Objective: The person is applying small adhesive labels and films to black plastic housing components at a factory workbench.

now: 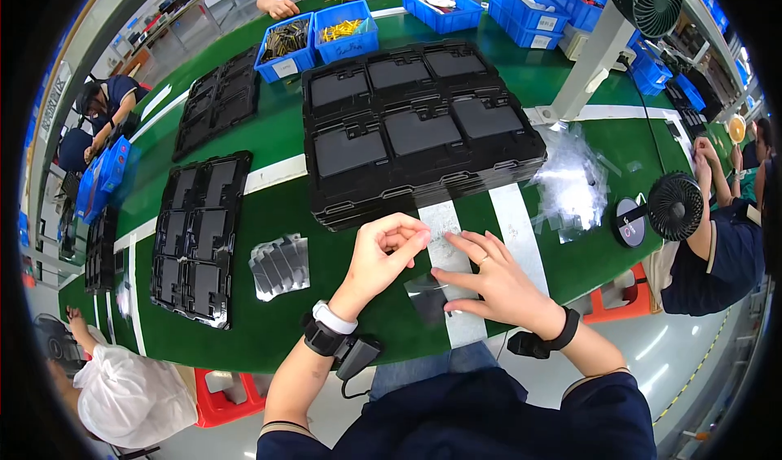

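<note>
My left hand (383, 256) is raised just in front of the stacked black trays (415, 122), fingers curled and thumb pressed to the index finger. Whatever it may pinch is too small or hidden to make out. Beside it my right hand (501, 285) lies low over the table with its fingers spread, a ring on one of them. Under its fingertips is a white strip (468, 330) on the green tabletop. A dark, glossy film piece (425, 301) lies between my hands, partly next to the right thumb. Each tray pocket holds a flat dark panel.
Overlapping clear film pieces (279, 266) lie left of my hands. A loose film heap (574, 179) and small fan (674, 205) stand right. Another black tray (199, 240) is at left. Blue bins (346, 32) and a metal post (590, 73) are farther back. Co-workers sit around.
</note>
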Tool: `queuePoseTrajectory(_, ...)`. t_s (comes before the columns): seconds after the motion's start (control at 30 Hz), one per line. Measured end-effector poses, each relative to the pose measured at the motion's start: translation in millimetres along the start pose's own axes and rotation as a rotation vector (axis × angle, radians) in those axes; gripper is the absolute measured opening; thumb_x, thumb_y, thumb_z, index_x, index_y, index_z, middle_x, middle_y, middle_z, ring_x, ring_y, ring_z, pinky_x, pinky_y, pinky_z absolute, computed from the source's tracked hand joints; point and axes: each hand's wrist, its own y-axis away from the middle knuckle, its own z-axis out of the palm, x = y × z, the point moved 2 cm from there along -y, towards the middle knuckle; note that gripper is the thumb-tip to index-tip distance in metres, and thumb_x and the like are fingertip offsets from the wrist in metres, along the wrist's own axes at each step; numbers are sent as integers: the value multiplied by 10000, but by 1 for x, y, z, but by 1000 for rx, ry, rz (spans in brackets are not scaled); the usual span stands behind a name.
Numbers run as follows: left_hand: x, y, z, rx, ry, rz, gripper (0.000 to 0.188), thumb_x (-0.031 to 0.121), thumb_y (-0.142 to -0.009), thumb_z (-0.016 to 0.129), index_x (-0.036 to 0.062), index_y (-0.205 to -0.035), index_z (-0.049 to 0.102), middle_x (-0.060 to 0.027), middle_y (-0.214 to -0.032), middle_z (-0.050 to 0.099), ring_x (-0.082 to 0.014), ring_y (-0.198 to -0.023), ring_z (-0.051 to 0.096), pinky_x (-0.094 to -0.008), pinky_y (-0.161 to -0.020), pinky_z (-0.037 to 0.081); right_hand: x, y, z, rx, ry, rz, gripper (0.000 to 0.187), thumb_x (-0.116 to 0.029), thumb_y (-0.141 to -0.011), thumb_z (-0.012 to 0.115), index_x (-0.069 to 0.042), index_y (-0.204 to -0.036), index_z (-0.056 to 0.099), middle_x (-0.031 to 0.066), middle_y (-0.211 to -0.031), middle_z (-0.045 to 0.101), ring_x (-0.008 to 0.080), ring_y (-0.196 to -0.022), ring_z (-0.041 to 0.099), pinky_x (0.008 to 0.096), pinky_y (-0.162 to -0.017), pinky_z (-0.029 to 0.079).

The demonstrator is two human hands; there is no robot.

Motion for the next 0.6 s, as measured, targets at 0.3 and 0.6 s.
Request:
queuePoseTrajectory(0.3,5,5,7,-239,-54,-111,217,90,-738,706,-2,-913,616,-44,-858,622,-83,-765,596,-198,-654,480,7,2,12,354,-642,251,385,-14,-724,640,-61,-1098,563,93,-898,632,215,-893,594,318,-824,440)
queuePoseTrajectory(0.6,4,8,7,-277,-28,-69,132,-35,-768,630,-40,-896,597,-70,-850,611,-116,-761,605,-234,-711,505,4,-1,11,530,-869,336,247,27,-780,577,-14,-1014,509,76,-786,641,119,-797,611,261,-749,451)
